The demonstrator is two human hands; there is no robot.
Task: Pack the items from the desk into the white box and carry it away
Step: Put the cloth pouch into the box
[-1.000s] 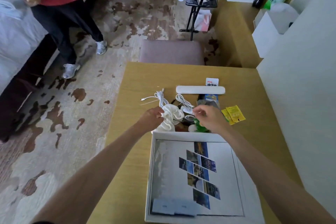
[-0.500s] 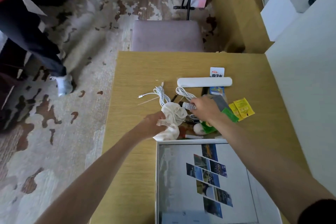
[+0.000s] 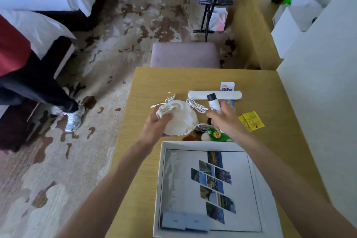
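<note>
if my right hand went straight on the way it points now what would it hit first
Likely the long white rounded bar, just beyond the small white black-capped bottle that the right hand grips. The hand's height above the bar is unclear.

Bare left hand (image 3: 155, 128) and bare right hand (image 3: 226, 121); left forearm (image 3: 108, 189) at seven o'clock and right forearm (image 3: 289, 177) at four o'clock, both uncovered.

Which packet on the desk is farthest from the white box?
The white packet with the red logo, beyond the long white bar. The yellow sachets lie nearer, and the green packet sits right beside the white box.
</note>
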